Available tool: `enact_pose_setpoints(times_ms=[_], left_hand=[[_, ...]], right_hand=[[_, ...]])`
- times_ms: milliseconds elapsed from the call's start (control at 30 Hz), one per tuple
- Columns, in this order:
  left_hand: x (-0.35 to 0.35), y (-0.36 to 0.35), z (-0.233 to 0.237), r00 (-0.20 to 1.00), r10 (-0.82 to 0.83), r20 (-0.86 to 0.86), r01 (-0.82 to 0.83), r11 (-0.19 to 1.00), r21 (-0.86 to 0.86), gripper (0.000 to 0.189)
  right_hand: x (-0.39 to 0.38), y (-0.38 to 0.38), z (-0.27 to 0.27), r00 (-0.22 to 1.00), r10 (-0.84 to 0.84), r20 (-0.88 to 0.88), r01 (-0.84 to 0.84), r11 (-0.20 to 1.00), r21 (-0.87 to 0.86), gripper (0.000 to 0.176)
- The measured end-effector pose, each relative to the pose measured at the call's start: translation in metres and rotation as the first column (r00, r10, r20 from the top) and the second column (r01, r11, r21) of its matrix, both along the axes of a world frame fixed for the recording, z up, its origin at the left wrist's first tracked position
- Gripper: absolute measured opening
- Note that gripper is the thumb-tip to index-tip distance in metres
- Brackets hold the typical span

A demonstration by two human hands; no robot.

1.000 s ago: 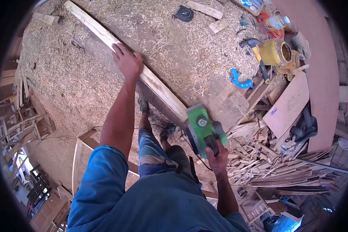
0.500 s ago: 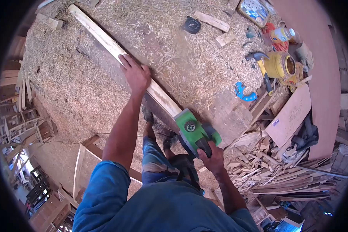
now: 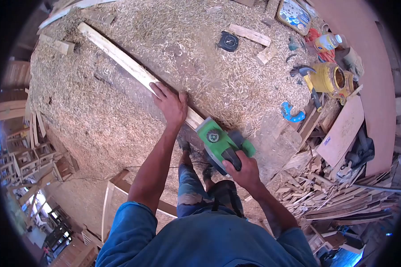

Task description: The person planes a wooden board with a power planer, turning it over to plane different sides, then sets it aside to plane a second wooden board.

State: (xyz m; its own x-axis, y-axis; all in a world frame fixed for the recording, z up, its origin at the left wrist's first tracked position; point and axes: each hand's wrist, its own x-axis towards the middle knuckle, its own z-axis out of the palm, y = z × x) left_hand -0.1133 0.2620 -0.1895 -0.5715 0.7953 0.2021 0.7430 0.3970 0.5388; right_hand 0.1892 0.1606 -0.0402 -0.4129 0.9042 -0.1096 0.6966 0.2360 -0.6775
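"Qty, main stuff?"
"1 L hand (image 3: 172, 109), 1 R hand (image 3: 246, 171), 1 planer (image 3: 216, 140), 1 long board (image 3: 120, 55), 1 hammer (image 3: 314, 94)."
"Far R?"
"1 tray (image 3: 294, 17), 1 btl (image 3: 326, 42)."
"Short wood pcs (image 3: 250, 35), far, R of ctr?"
"2. Near-R scrap (image 3: 338, 200): too many 2 ct."

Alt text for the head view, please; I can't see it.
The right hand grips a green power planer at one end of a long wooden strip; the left hand presses the strip onto a shavings-covered bench, a hammer lying beyond.

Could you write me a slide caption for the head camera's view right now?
Left hand on a long wooden strip, right hand gripping a green power planer over shavings.
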Motion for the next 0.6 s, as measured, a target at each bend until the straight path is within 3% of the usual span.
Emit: enact_pose_setpoints(times_ms=[133,200,233,267,300,367,433,500,533,567,600], left_hand=[[-0.027,0.011,0.031,0.976,0.131,0.173,-0.091,0.971,-0.22,0.093],[-0.091,0.026,0.019,0.928,0.362,0.093,-0.344,0.924,-0.164,0.098],[-0.121,0.03,0.016,0.816,0.337,0.47,-0.283,0.941,-0.185,0.099],[-0.152,0.034,0.013,0.523,0.342,0.781,-0.287,0.933,-0.216,0.099],[-0.183,0.039,0.01,0.201,0.381,0.902,-0.305,0.9,-0.312,0.1],[-0.189,0.045,-0.015,0.021,0.008,1.0,-0.252,0.968,-0.003,0.085],[-0.184,0.044,-0.01,-0.012,-0.01,1.0,-0.254,0.967,0.007,0.083],[-0.207,0.041,-0.019,-0.192,0.06,0.98,-0.078,0.994,-0.077,0.085],[-0.196,0.043,0.002,-0.157,0.112,0.981,-0.088,0.988,-0.126,0.087],[-0.214,0.043,-0.02,-0.201,0.067,0.977,-0.036,0.996,-0.076,0.089],[-0.215,0.043,-0.021,-0.206,0.084,0.975,-0.088,0.991,-0.104,0.088]], right_hand=[[-0.051,0.022,-0.006,0.999,-0.007,-0.052,0.011,0.998,0.067,0.042],[-0.08,0.031,-0.012,0.997,-0.025,-0.067,0.032,0.994,0.102,0.045],[-0.096,0.037,-0.011,0.998,-0.03,-0.059,0.034,0.996,0.076,0.046],[-0.112,0.044,-0.006,0.998,-0.04,-0.048,0.043,0.998,0.049,0.047],[-0.129,0.053,0.001,0.999,-0.038,0.008,0.038,0.999,0.002,0.049],[-0.167,0.074,0.008,0.999,-0.029,0.038,0.032,0.996,-0.081,0.052],[-0.205,0.096,0.007,0.999,-0.026,-0.033,0.021,0.989,-0.147,0.057],[-0.228,0.108,0.004,0.997,-0.019,-0.068,0.006,0.983,-0.184,0.061],[-0.235,0.11,0.003,0.998,-0.004,-0.062,-0.007,0.982,-0.191,0.062],[-0.234,0.108,0.002,0.998,0.01,-0.06,-0.021,0.98,-0.196,0.062],[-0.224,0.102,0.003,0.998,0.004,-0.063,-0.018,0.976,-0.217,0.062]])
